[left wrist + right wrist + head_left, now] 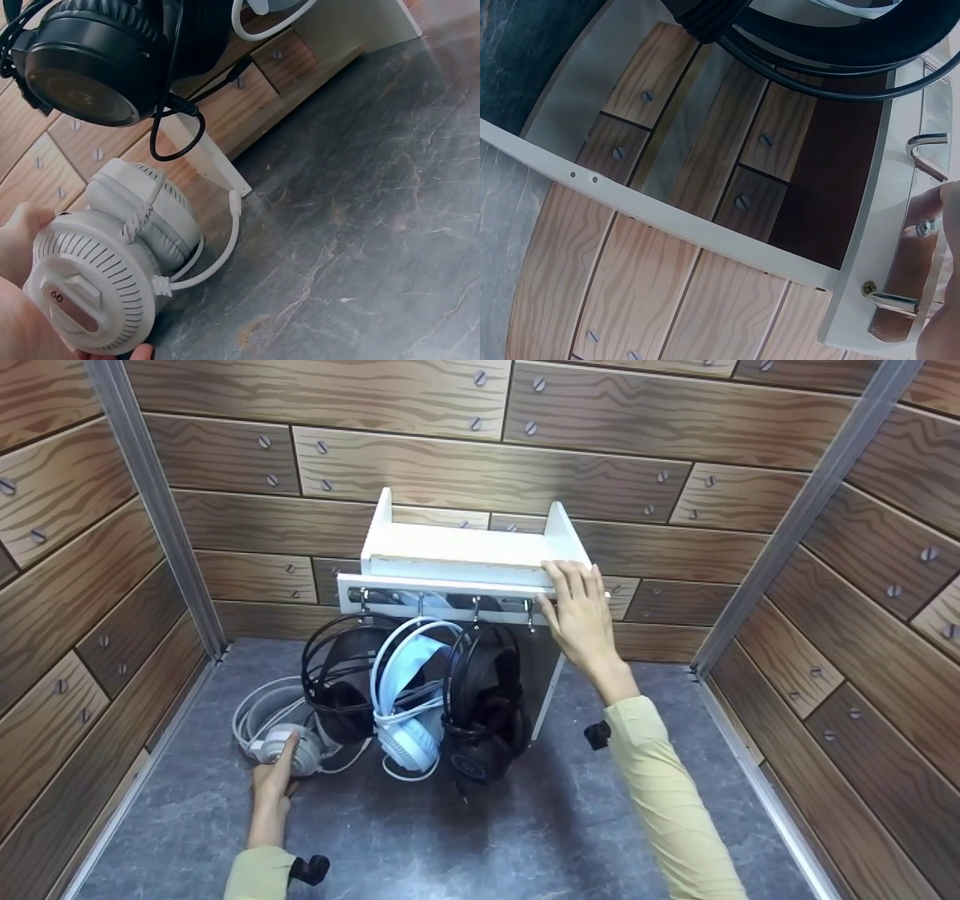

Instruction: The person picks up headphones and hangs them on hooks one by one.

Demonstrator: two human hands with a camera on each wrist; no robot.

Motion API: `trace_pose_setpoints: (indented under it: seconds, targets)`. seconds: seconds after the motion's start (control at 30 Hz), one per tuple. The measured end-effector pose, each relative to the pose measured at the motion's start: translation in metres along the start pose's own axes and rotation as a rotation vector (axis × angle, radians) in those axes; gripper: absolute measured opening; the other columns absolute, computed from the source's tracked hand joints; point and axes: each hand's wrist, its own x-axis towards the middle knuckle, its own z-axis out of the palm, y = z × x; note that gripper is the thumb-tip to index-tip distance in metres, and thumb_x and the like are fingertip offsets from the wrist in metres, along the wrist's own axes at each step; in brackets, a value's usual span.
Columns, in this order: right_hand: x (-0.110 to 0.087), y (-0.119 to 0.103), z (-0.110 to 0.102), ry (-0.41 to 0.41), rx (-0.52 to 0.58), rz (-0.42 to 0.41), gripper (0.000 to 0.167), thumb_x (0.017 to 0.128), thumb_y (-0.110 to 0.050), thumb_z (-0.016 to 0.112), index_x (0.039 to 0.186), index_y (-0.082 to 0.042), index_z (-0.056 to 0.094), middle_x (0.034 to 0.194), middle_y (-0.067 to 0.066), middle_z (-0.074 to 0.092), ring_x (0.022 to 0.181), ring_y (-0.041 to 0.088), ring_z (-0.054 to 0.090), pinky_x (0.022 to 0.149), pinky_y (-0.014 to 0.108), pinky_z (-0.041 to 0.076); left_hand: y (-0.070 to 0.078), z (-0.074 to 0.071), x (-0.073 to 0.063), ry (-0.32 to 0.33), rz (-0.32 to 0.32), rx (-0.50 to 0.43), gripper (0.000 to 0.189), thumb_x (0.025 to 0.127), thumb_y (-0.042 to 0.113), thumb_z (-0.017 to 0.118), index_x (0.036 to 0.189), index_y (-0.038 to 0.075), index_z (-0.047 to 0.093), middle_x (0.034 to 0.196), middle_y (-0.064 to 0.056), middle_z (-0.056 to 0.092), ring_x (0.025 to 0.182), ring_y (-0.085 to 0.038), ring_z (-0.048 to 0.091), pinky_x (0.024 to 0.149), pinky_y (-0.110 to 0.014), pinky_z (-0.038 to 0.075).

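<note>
Grips white headset [124,255] by one earcup [86,281] with left hand [270,786], near left of rack [457,544]. Thumb on the cup, fingers round below; second earcup just beyond the held one, to the far side. Whether touching floor [450,855]: cannot tell.

Rests right hand [581,619] on rack's right front, fingers laid nearly straight over the top edge, thumb down at the rail [450,583], beside the rightmost hook [530,615].

Counted: four headsets, one in hand, three hung. Of those hung, two black headsets [480,742], left and right, with one pale blue headset [409,739] between. Four hooks along the rail; hung on the left three.

Seen in left wrist view only: white mic boom [235,204], curving off the gripped headset. In right wrist view only: two small holes in the edge of a side panel [705,231].
</note>
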Motion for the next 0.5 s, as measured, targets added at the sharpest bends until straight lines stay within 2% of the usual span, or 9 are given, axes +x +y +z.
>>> trace_pose_setpoints:
  seconds: [0.1,0.23,0.3,0.4,0.5]
  targets:
    - [0.000,-0.001,0.000,-0.010,0.004,0.006,0.047,0.106,-0.034,0.047,0.147,-0.010,0.046,0.140,0.013,0.049,0.137,0.032,0.038,0.122,0.056,0.019,-0.003,0.000,-0.001,0.024,0.009,-0.016,0.091,0.092,0.051,0.067,0.147,-0.013,0.034,0.141,-0.021,0.045,0.110,-0.021,0.056,0.107,-0.044,0.046]
    - [0.000,-0.001,0.000,-0.015,0.012,0.009,0.047,0.107,-0.034,0.046,0.147,-0.010,0.046,0.140,0.013,0.049,0.137,0.032,0.038,0.123,0.055,0.017,-0.006,-0.002,-0.003,0.054,0.034,-0.087,0.092,0.091,0.046,0.071,0.148,-0.011,0.029,0.131,-0.018,0.050,0.081,-0.006,0.062,0.091,-0.033,0.057]
    - [0.000,-0.001,0.000,-0.015,0.011,0.008,0.047,0.107,-0.034,0.046,0.147,-0.010,0.045,0.140,0.013,0.049,0.137,0.032,0.037,0.123,0.055,0.017,-0.008,-0.002,-0.004,0.063,0.044,-0.127,0.098,0.091,0.044,0.072,0.151,-0.009,0.017,0.133,-0.019,0.045,0.080,-0.007,0.063,0.086,-0.031,0.058]
    - [0.000,-0.001,0.000,-0.012,0.006,0.005,0.047,0.107,-0.034,0.046,0.147,-0.010,0.045,0.140,0.013,0.049,0.137,0.032,0.037,0.122,0.056,0.018,-0.009,-0.002,-0.007,0.084,0.066,-0.162,0.102,0.090,0.041,0.074,0.152,-0.002,0.004,0.139,-0.020,0.035,0.088,-0.011,0.061,0.083,-0.030,0.059]
    - [0.000,0.000,0.000,-0.013,-0.001,0.005,0.047,0.107,-0.035,0.046,0.147,-0.010,0.045,0.140,0.013,0.049,0.137,0.033,0.037,0.122,0.056,0.019,-0.011,-0.003,-0.010,0.109,0.098,-0.164,0.101,0.090,0.040,0.075,0.151,0.000,0.006,0.143,-0.021,0.031,0.090,-0.010,0.060,0.080,-0.027,0.060]
